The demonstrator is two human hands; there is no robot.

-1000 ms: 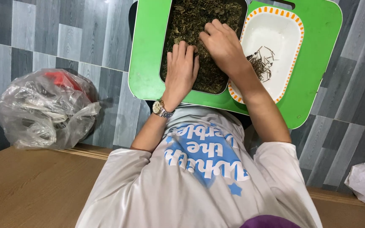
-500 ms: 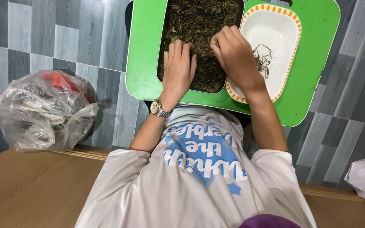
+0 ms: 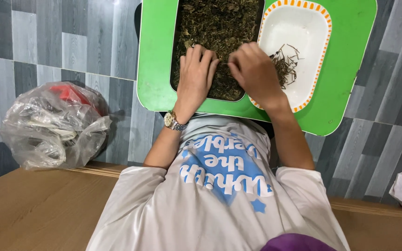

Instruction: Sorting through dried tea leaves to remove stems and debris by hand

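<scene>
**Both hands in the dark tray of dried leaves**

Your left hand [image 3: 195, 74] lies palm down on the dried leaves [image 3: 217, 23], fingers spread loosely and flat, gripping nothing. Your right hand [image 3: 252, 72] sits just beside it, fingers curled down into the leaves; whether they pinch anything cannot be told. The fingertips of the two hands nearly meet.

The leaves fill a dark tray [image 3: 174, 60], a rectangle whose long axis runs away from your body toward the top of the view. The tray rests on the left half of a green surface [image 3: 345, 69] in front of you.

Just right of the tray, touching its edge, lies a white dish with an orange-marked rim [image 3: 303, 28], long axis in nearly the same direction, tilted slightly. A small heap of thin dark stems [image 3: 285, 62] lies in its near part, pointing every way.

A watch [image 3: 173, 122] is on your left wrist. A clear plastic bag [image 3: 54, 125] sits on the tiled floor [image 3: 70, 42] at left.
</scene>
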